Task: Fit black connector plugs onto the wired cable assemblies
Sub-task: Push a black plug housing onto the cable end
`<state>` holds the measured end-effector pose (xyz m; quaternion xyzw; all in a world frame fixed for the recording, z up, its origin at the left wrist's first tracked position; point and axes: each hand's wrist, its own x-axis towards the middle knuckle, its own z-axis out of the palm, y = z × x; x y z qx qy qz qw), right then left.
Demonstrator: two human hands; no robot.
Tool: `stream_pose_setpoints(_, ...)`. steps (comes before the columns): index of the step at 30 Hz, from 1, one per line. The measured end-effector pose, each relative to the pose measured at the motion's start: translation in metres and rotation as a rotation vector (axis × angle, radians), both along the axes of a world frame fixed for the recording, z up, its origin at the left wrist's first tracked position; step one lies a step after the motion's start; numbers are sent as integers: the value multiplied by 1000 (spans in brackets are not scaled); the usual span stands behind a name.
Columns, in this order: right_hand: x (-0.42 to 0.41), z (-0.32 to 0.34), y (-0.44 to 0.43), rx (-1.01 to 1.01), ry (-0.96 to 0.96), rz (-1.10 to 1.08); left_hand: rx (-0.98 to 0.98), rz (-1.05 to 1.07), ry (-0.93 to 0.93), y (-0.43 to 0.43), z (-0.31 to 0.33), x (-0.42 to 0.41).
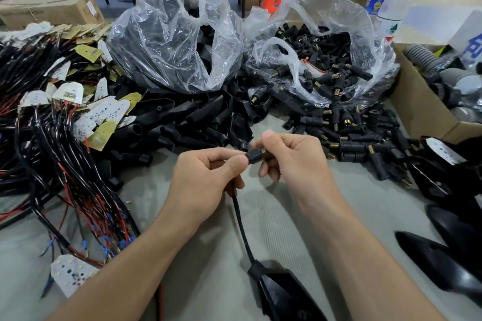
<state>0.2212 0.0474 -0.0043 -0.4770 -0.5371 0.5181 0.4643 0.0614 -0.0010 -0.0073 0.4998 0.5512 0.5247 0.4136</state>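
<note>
Both hands are held above the middle of the worktop (300, 219), which is covered in a grey cloth. The left hand (206, 177) has its fingers (224, 157) curled, with thumb and forefinger pinching the upper end of a black cable (241, 227) just where it meets the black connector plug (253, 157). The right hand (292, 159) grasps the plug from the opposite side between thumb and curled fingers; a small brass tip shows at the plug's right end, against the thumb. The plug sits between the two hands, clear of the worktop. Whether it is fully seated on the cable cannot be told. The cable drops from the left hand toward the near edge and enters a black housing (281, 292) lying on the cloth between the forearms. To the left lies a tangled heap of wired cable assemblies (52, 138), black and red leads with small white and yellow circuit boards attached. Loose black housings (198, 117) are piled behind the hands. Beyond them stand two clear plastic bags: the left bag (177, 41) holds more housings, the right bag (320, 60) holds plugs. Further loose plugs (360, 143) are scattered on the worktop to the right of the hands. A cardboard box (417, 107) with grey parts stands at the far right, with two plastic bottles (391, 2) behind it.
</note>
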Motion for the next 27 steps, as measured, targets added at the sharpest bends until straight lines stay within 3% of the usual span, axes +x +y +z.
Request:
stream_pose_setpoints(3, -1, -5, 2, 83, -139, -70, 9, 38, 125, -2, -3, -2)
stream_pose_setpoints(6, 0, -4, 4, 86, -107, -102, 43, 70, 340, -4, -4, -2)
stream_pose_setpoints(9, -1, -1, 4, 70, -35, -50, 94, 65, 310, -6, -4, 3)
stream_pose_setpoints(15, 1, 7, 3, 54, 93, -90, -35, -106, -13, -7, 2, 8)
stream_pose_setpoints(19, 0, 7, 4, 6, 172, -235, -123, -259, -107, -10, 12, 9)
stream_pose_setpoints(24, 0, 6, 3, -9, 146, -334, -228, -364, -141, -9, 17, 10)
stream_pose_setpoints(27, 1, 6, 4, 2, 124, -341, -326, -472, -347, -10, 19, 10)
